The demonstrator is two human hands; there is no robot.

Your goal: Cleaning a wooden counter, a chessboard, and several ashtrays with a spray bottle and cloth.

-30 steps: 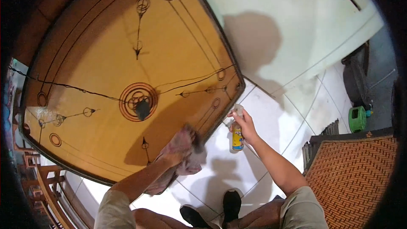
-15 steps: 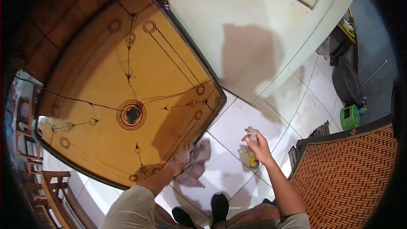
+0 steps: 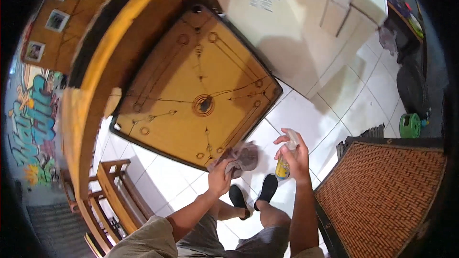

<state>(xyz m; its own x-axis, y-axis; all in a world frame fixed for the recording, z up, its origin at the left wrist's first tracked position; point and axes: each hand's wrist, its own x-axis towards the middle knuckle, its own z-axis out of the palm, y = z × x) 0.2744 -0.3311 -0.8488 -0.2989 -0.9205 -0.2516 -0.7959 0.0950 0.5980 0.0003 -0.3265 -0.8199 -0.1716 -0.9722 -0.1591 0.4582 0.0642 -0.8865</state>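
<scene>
My left hand (image 3: pixel 220 177) is closed round a crumpled greyish-brown cloth (image 3: pixel 244 156), which hangs over the near right edge of a carrom board (image 3: pixel 177 110). The board is yellow-brown with a dark frame, printed lines and circles, and a dark patch at its centre. To the right, my right hand (image 3: pixel 297 155) grips a spray bottle (image 3: pixel 283 168) with a clear nozzle and a yellow label, held upright above the floor. My fingers wrap its upper part near the trigger.
A pale fridge-like cabinet (image 3: pixel 306 33) stands behind the board. At right is a woven brown panel (image 3: pixel 382 186) with a dark frame, near a green container (image 3: pixel 409 125). A wooden chair (image 3: pixel 119 191) and a yellow-edged counter (image 3: pixel 91 91) are at left; white tiles (image 3: pixel 181 177) cover the floor.
My view has tilted up and shifted, so the board looks smaller and farther right. The cloth has come up off the board's near side with my left hand; the spray bottle stays in my right.
</scene>
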